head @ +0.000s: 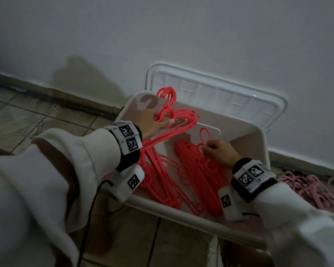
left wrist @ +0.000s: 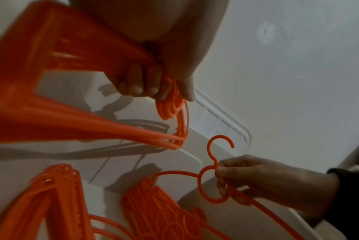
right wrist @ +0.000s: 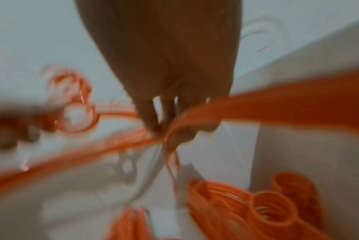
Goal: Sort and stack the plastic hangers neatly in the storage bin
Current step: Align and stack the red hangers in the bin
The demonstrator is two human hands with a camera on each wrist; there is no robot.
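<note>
Lying in your white storage bin (head: 193,215) are coral-red plastic hangers, thin-armed with round loops under their hooks. One stack of hangers (head: 199,170) rests flat along the bin floor, running from about 11 o'clock down toward 5 o'clock of the bin's middle; in the right wrist view its loops line up one behind another, though that picture is badly blurred.

Your left hand (head: 152,122) is closed around a bundle of hangers (head: 168,132) near their necks, fingers curled over the plastic, at roughly 10 o'clock in the bin. The bundle's hooks rise above the bin's far-left corner, and its arms slope down toward the near wall at 6 o'clock. Your right hand (head: 221,154), at about 2 o'clock from the bin's middle, pinches a single hanger (left wrist: 212,172) just below its hook, thumb and fingers closed on the loop; the hook stands upright above the flat stack.

Bare white floor shows inside the bin between the bundle and the far wall, and along the right wall. An open lid (head: 220,89) leans against the wall (head: 201,35) at 12 o'clock. At 3 o'clock of the bin, a heap of pale pink hangers (head: 312,187) lies on the tiled floor (head: 37,116).
</note>
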